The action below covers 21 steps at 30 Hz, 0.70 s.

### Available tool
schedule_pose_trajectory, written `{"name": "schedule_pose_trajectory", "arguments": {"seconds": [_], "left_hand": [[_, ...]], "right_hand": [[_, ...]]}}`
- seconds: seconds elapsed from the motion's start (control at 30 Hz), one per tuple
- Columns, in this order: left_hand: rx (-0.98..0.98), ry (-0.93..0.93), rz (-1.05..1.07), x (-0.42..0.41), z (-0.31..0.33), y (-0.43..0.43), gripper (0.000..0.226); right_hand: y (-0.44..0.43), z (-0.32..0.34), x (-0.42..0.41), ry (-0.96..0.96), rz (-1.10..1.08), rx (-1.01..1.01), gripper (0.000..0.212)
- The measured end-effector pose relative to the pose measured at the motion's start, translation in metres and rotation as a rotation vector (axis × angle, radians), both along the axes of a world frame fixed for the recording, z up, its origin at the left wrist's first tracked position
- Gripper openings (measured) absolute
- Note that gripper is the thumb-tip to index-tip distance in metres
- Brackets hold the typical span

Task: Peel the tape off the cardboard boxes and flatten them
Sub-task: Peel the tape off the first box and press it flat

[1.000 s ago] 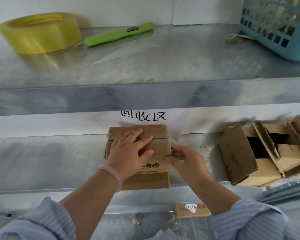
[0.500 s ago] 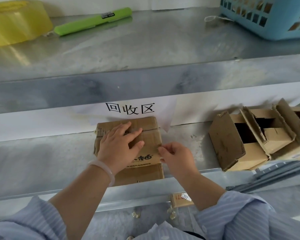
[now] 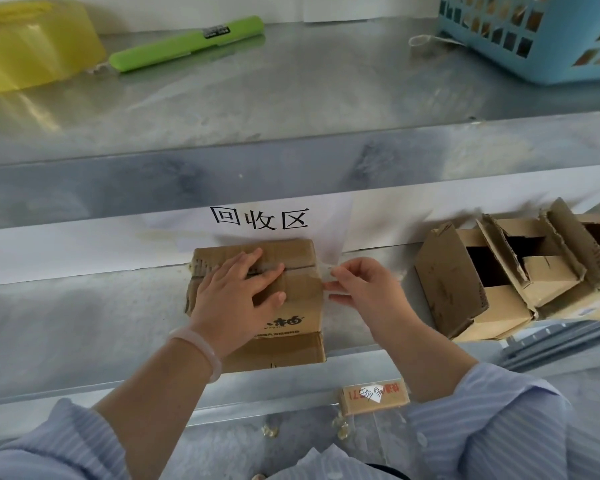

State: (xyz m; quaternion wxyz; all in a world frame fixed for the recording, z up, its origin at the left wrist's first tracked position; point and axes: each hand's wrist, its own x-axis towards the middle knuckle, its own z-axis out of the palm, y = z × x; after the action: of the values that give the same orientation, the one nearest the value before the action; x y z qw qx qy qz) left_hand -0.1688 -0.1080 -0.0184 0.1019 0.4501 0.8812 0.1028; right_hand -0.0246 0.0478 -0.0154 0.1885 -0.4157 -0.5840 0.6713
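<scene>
A small closed cardboard box (image 3: pixel 293 315) with black printing stands on the lower metal shelf (image 3: pixel 84 327), under a white paper sign. My left hand (image 3: pixel 238 296) lies flat on its top with fingers spread and presses it down. At the box's right edge my right hand (image 3: pixel 364 289) pinches a strip of clear tape (image 3: pixel 326 273) that runs off the top seam. The tape is thin and hard to see. To the right lie opened cardboard boxes (image 3: pixel 492 292) with their flaps up.
On the upper shelf sit a yellow tape roll (image 3: pixel 32 43), a green box cutter (image 3: pixel 187 41) and a blue plastic basket (image 3: pixel 534 32). A small labelled box (image 3: pixel 374 396) and tape scraps lie on the floor below the shelf edge.
My right hand has moved slightly right of the box's edge, drawing the clear tape out from the seam. My left hand stays flat on the box. The camera has shifted.
</scene>
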Motion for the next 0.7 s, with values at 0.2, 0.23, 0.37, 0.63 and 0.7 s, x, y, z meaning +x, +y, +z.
{"name": "schedule_pose_trajectory", "arguments": {"seconds": [0.2, 0.23, 0.37, 0.63, 0.7], "left_hand": [[0.005, -0.03, -0.023, -0.003, 0.003, -0.007, 0.069], [0.012, -0.037, -0.026, -0.004, 0.003, -0.008, 0.069], [0.092, -0.064, 0.032, -0.007, 0.005, 0.0, 0.046], [0.128, 0.034, 0.034, -0.005, -0.003, -0.003, 0.062], [0.111, 0.033, 0.03, -0.005, -0.004, -0.007, 0.058]], "right_hand": [[0.006, 0.001, -0.004, -0.14, 0.125, 0.326, 0.019], [0.005, 0.001, -0.004, -0.146, 0.194, 0.353, 0.022], [0.001, 0.001, -0.004, -0.188, 0.32, 0.539, 0.027], [0.007, 0.005, -0.011, -0.24, 0.271, 0.635, 0.013], [0.01, 0.008, -0.014, -0.194, 0.202, 0.549, 0.014]]}}
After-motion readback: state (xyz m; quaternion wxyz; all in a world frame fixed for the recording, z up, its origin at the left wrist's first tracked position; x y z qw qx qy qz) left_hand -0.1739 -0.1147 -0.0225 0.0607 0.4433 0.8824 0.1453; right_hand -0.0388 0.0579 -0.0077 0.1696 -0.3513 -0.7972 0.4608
